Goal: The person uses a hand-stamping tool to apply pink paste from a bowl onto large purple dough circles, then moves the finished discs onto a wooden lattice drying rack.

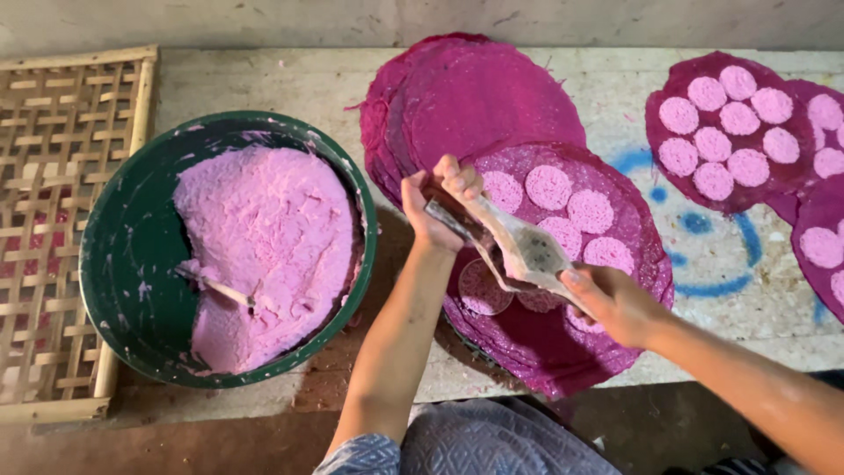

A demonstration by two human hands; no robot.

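Overhead view of a work table [290, 88] where pale pink paste is being laid in round pats on dark magenta sheets. The left hand [435, 207] is clenched around one end of a flat metal scraper [527, 251], and the right hand [615, 303] pinches its other end between thumb and fingers; both hands hold the tool just above the nearest sheet [563, 352], which tops a stack at the table's front edge. Five pats [549, 186] already sit on the far half of this sheet. A fainter ring [479, 286] shows below the tool, possibly a pat just pressed or only marked out; the blade hides too much to tell.

The step in hand appears to be portioning paste onto this sheet, with the near half not yet filled. The next move would call for lifting the scraper clear without dragging the fresh pats, then reaching left to the green basin [132, 264], where the bulk of the pink paste [264, 246] lies with a small stick [220, 288] resting in it.

A second stack of bare sheets [475, 97] lies behind, filled sheets [730, 123] lie to the right, and a bamboo lattice tray [61, 176] stands beside the basin on the left.
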